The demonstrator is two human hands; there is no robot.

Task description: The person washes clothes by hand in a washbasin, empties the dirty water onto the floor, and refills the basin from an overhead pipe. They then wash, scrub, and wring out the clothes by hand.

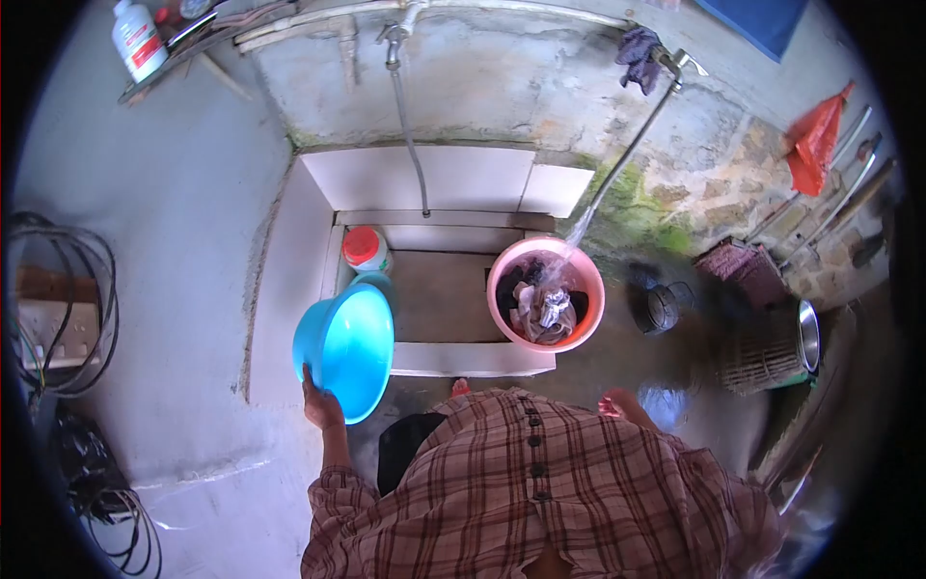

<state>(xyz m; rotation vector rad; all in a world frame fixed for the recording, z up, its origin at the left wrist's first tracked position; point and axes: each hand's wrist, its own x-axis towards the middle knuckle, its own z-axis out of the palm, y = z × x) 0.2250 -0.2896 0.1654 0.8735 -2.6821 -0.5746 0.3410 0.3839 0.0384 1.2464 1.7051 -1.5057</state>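
Observation:
My left hand [323, 403] grips the rim of a blue plastic basin [349, 349], tilted on its side with the inside facing right. Behind the basin, a white tub with a red lid [363, 249] stands in the corner of the low tiled trough. A pink bucket [593, 285] sits at the trough's right end, filled with wet clothes [546, 314]. Water [569, 246] runs into it from a grey hose [622, 159]. My right hand is out of sight.
A second hose [410, 145] hangs from the left tap [394, 39]. Right of the bucket are a dark pot-like object [658, 309] and a ribbed basket [767, 362]. Cables [68, 289] hang by a socket on the left wall. My feet stand near the trough's front edge [463, 359].

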